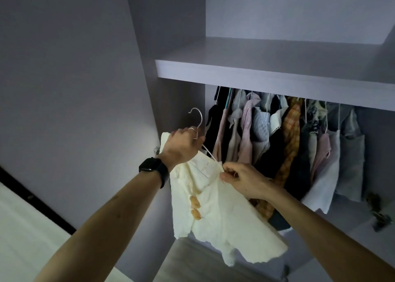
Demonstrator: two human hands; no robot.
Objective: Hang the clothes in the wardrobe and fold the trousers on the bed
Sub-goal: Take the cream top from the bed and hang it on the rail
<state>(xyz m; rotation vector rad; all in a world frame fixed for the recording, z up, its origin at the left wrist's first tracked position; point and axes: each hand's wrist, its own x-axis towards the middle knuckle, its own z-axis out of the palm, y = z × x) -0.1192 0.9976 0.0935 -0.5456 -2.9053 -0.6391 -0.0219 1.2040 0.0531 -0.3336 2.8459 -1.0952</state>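
Head-worn camera looks forward, close into the wardrobe (pixel 275 82).

Plain pale grey painted wall (pixel 64 67) at left, with a black strip (pixel 36 198) slanting along its lower edge. Grey wood-grain floor (pixel 192 260) at bottom centre. Black square-faced smartwatch (pixel 150 164) on a dark strap, mid-left. Small dark blurred object (pixel 379 215) at lower right, too unclear to identify.

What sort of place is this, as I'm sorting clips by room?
Probably a bedroom, at an open wardrobe: hung clothes crowd together under its shelf, and the left hand grips a hanger carrying a cream top, which the right hand pinches at the shoulder.
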